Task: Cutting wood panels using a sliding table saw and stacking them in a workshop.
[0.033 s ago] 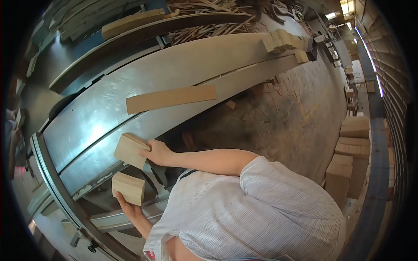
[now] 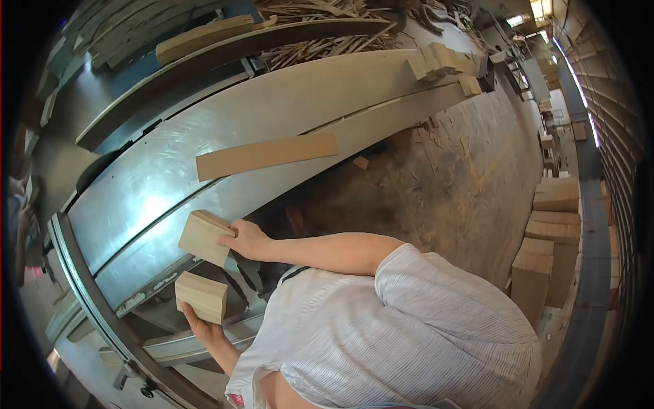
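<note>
My left hand [image 2: 204, 330] holds a pale wooden block [image 2: 201, 296] from its near side, with the thumb along it and the fingers underneath partly hidden. Farther up, my right hand [image 2: 246, 240] is closed on the right edge of a second pale wooden block [image 2: 203, 238], whose square face is turned up. That block is over the near edge of a long metal machine table [image 2: 150, 198]; whether it rests there I cannot tell. The two blocks are apart. Beyond them a flat brown strip [image 2: 266, 155] lies across the slot in the table.
Several small wood blocks [image 2: 434, 63] stand at the table's far right end. A metal rail [image 2: 85, 273] borders its left end. Behind are a long dark fence [image 2: 225, 58] and a heap of wood scraps [image 2: 327, 37]. Large wood stacks [image 2: 535, 266] stand on the right.
</note>
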Motion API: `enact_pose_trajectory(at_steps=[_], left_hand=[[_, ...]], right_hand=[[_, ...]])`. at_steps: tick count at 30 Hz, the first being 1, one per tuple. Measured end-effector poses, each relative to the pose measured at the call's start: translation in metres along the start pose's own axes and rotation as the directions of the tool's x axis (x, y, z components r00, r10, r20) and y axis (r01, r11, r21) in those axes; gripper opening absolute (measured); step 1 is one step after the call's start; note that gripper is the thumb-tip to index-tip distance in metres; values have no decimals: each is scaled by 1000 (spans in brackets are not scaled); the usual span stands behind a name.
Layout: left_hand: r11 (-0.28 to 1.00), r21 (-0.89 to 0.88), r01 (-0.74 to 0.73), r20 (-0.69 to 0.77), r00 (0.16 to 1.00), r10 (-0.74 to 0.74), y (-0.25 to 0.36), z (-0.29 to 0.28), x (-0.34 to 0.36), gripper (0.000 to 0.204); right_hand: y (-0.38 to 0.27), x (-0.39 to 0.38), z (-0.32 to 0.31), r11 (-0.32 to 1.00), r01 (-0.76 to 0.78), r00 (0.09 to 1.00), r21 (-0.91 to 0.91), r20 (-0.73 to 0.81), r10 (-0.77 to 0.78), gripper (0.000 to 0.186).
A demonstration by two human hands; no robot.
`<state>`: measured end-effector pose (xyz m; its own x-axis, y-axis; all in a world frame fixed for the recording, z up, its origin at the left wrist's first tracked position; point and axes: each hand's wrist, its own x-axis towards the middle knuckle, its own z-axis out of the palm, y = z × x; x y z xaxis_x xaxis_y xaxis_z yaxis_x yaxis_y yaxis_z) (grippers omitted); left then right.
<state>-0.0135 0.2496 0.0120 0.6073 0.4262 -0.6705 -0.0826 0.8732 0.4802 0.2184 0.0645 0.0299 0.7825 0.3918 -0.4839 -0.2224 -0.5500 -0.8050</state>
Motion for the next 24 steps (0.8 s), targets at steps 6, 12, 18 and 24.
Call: enact_pose_trajectory(at_steps=[6, 12, 18, 24], left_hand=[[999, 36, -4, 43, 999, 2, 10, 34, 11, 64], [981, 195, 6, 78, 997, -22, 1, 108, 30, 63], [934, 349, 74, 185, 972, -146, -67, 217, 7, 64], [852, 523, -13, 360, 910, -207, -190, 336, -29, 64]], right_hand=[[-12, -9, -50, 897, -254, 965, 362, 163, 208, 49], [7, -27, -131, 729, -291, 956, 619, 224, 191, 51], [48, -69, -243, 606, -200, 980, 770, 159, 121, 48], [129, -125, -387, 411, -7, 995, 912, -32, 90, 46]])
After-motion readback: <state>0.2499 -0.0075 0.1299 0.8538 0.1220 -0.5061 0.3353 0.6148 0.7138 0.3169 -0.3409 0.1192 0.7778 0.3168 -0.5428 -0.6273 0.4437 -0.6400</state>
